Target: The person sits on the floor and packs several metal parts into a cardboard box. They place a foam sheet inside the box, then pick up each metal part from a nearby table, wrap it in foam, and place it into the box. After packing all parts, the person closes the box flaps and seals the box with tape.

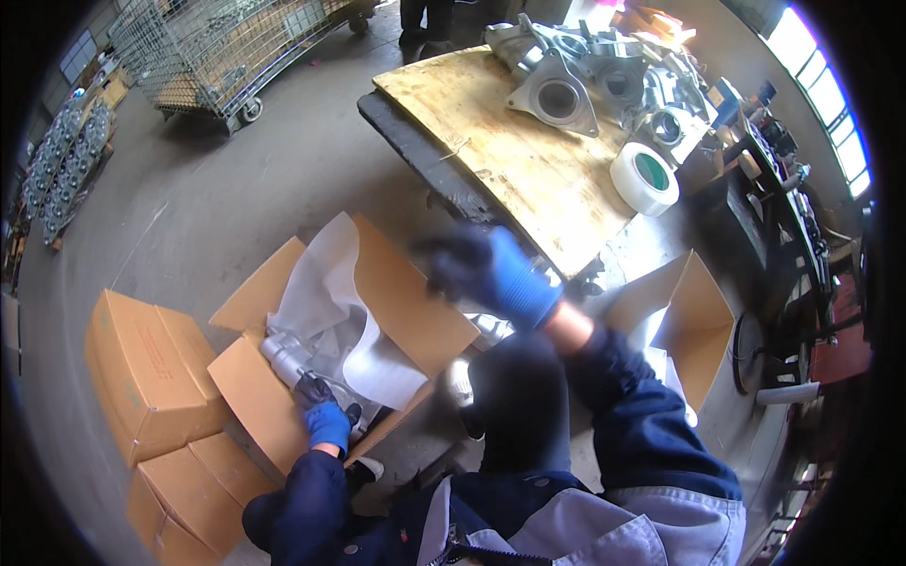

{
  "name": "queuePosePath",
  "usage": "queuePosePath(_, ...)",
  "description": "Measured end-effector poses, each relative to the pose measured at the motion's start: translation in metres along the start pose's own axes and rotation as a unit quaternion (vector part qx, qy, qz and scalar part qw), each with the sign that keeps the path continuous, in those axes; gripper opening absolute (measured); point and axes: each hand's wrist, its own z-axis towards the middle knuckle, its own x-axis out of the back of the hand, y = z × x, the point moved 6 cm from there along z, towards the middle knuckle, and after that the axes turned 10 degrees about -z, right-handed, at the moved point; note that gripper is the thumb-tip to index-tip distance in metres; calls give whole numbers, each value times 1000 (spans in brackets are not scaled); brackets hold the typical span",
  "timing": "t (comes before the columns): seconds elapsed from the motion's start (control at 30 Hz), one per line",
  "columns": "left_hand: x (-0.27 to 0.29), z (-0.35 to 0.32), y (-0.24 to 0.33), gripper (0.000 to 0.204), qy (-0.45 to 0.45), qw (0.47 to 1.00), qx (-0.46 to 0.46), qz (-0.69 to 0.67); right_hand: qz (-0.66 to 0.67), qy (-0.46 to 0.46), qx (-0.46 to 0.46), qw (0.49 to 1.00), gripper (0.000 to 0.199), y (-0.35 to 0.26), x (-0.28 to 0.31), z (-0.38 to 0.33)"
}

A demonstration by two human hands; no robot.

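Note:
My left hand [327, 417], in a blue and black work glove, is down inside an open cardboard box [253, 401]. Its fingers are closed on a silvery metal casting [283, 357], partly hidden by the hand and the wrapping. White foam sheet [326, 292] stands up out of the same box and drapes over its contents. My right hand [491, 274], gloved alike, is raised beyond the box's right flap, near the table corner. Motion smears its fingers, so their grip cannot be made out, and nothing is plainly seen in them.
A wooden-topped table [472, 123] holds piled metal castings [557, 94] and a tape roll [645, 179]. Closed cartons [151, 363] stand at left, another open box [703, 325] at right. Farther off are a wire cage cart [226, 71] and a person's legs [427, 19].

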Motion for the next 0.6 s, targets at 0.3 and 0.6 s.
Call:
queuePosePath(0.3,-1,14,7,107,77,977,-198,23,-606,367,-283,646,64,78,312,100)
queuePosePath(0.6,145,-58,63,40,235,801,-194,-515,-635,314,-129,694,19,40,235,70)
